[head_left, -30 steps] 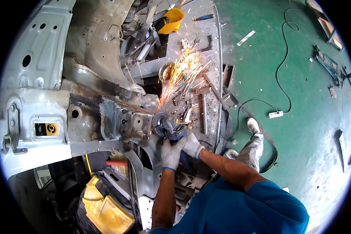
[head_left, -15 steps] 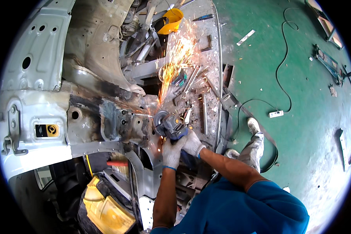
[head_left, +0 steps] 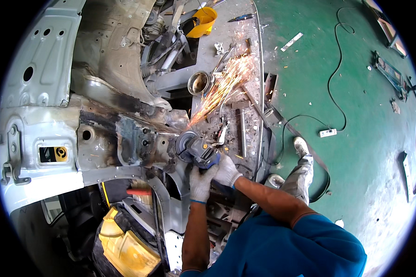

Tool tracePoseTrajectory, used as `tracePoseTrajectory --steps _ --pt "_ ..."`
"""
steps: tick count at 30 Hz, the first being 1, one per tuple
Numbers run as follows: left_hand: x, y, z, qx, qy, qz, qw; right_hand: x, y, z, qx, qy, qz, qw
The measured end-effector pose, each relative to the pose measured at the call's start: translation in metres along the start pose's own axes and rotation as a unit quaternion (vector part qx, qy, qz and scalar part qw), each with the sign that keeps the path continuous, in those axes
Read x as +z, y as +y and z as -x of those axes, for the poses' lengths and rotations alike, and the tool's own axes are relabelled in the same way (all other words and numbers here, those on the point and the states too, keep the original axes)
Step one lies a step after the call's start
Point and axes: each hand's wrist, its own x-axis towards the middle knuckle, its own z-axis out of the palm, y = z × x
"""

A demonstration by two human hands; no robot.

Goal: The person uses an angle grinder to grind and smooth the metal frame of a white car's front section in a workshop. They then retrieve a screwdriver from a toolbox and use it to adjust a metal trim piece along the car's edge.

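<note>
An angle grinder (head_left: 201, 152) with a blue and grey body is gripped in both my white-gloved hands. My left hand (head_left: 201, 183) is closed round its near side, and my right hand (head_left: 227, 171) wraps the body at its right end. The round disc (head_left: 186, 143) meets the edge of the bare, scorched car body metal (head_left: 164, 144). Bright sparks (head_left: 224, 85) fan from there toward the far right, across the bench. The fingertips of both hands are partly hidden by the tool.
A metal-topped bench (head_left: 249, 115) holds bars, scraps and a round metal tin (head_left: 199, 83). A yellow helmet-like shell (head_left: 202, 22) lies at the far end. On the green floor, a power cable (head_left: 330, 87) runs to a white socket strip (head_left: 327, 133). Yellow padding (head_left: 129, 247) sits at the lower left.
The grinder and both hands have shifted slightly left. The spark stream has swung from nearly straight away to farther right, uncovering the round tin.
</note>
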Motion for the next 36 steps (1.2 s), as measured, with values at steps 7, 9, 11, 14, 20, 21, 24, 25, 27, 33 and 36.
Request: tracePoseTrajectory --steps 7,9,11,14,20,21,24,25,27,33,36 --pt "0.001 -0.004 -0.004 -0.006 0.001 0.017 1.000 0.009 0.027 -0.006 -0.021 0.035 0.023 0.999" --pt "0.000 -0.001 -0.006 -0.018 -0.017 0.038 0.999 0.007 0.027 -0.010 -0.033 0.044 0.001 0.998" --pt "-0.001 -0.016 -0.007 -0.001 -0.007 0.023 1.000 0.007 0.025 -0.004 -0.018 0.049 0.037 0.998" --pt "-0.001 -0.019 -0.003 -0.007 0.000 0.065 0.998 -0.002 0.007 0.005 0.041 0.037 0.089 0.994" --pt "-0.001 -0.018 -0.001 0.011 -0.012 0.070 0.997 -0.008 -0.012 0.006 0.050 0.034 0.114 0.992" --pt "0.001 -0.017 0.002 -0.011 -0.008 0.091 0.996 -0.007 -0.012 0.006 0.050 0.030 0.121 0.991" --pt "0.005 -0.002 0.007 -0.008 -0.017 0.133 0.991 -0.014 -0.036 0.009 0.075 0.023 0.135 0.988" --pt "0.003 -0.004 0.007 -0.020 -0.021 0.133 0.991 -0.013 -0.029 0.008 0.069 0.022 0.137 0.988" --pt "0.001 0.001 0.002 -0.033 -0.033 0.128 0.991 -0.012 -0.025 -0.001 0.048 0.026 0.138 0.989" --pt "0.009 -0.005 0.003 0.002 -0.011 0.128 0.992 -0.015 -0.024 0.004 0.083 0.019 0.152 0.985" --pt "0.010 -0.002 0.003 -0.010 -0.010 0.133 0.991 -0.016 -0.020 0.000 0.071 0.019 0.158 0.985"
